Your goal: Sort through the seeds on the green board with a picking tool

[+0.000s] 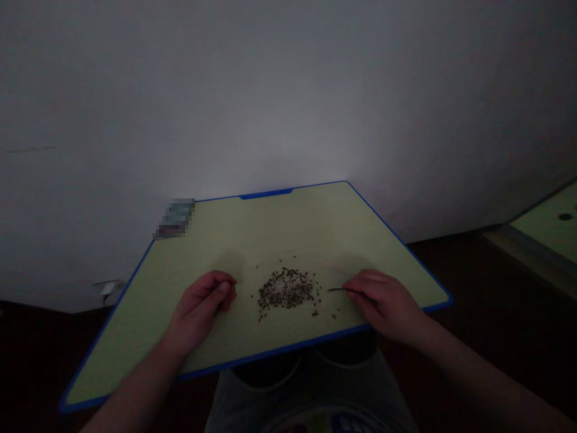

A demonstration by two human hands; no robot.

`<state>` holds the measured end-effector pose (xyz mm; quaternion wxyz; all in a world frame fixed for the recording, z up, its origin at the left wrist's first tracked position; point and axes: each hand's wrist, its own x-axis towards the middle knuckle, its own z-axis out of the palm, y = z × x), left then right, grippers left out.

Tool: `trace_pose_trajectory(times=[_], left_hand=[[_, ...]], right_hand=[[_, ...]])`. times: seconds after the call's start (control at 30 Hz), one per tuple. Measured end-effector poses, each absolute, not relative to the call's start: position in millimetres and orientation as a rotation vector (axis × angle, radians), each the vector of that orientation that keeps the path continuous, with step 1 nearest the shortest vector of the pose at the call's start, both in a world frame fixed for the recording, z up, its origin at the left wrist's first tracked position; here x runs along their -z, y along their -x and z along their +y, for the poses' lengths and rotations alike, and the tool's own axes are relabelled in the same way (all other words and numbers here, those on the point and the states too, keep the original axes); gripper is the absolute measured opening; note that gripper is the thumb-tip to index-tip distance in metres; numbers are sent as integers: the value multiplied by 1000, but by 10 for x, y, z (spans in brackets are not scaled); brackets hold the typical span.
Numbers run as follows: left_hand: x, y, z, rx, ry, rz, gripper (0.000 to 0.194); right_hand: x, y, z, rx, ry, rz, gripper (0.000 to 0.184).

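Note:
A pile of small grains (288,288), pale ones in the middle and dark ones mostly round the edge, lies near the front of the tabletop. To its left, my left hand (205,304) is closed with the thumb against the curled fingers; whatever it may hold is hidden. On the other side, my right hand (383,300) pinches a thin dark stick-like tool (336,290), its tip pointing left toward the pile and apart from it. The kind of tool is too small and dim to tell. Several stray dark grains (315,313) lie between the pile and the right hand.
The pale table (288,225) has a blue rim and stands against a grey wall (288,90). A blurred flat item (175,218) lies at its far left corner. My legs (311,391) are under the front edge. A pale panel (550,210) stands at the far right.

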<state>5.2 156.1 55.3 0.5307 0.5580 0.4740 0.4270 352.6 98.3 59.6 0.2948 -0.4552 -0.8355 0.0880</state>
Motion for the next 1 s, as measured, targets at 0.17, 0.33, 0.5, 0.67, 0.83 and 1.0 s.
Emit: trace_pose_trajectory(times=[0.17, 0.33, 0.5, 0.67, 0.83, 1.0], left_hand=[[-574, -72, 1572, -1013, -1329, 1148, 17], [-567, -66, 1592, -1034, -1320, 1140, 17], [-583, -87, 1602, -1026, -1329, 1170, 19], [-585, -116, 1602, -1019, -1344, 1172, 19], [-547, -84, 1595, -1026, -1333, 1162, 17], [-528, -63, 1570, -1024, -1348, 1163, 18]], right_hand=[[-625, -3518, 919, -276, 1189, -2224, 18], [-628, -3548, 868, -320, 1164, -2212, 18], [-633, -3515, 852, -360, 1088, -2226, 19], [-609, -3412, 882, -327, 1058, -2226, 19], [-574, -3384, 916, -274, 1158, -2196, 19], [-585, -3442, 949, -207, 1300, -2148, 21]])
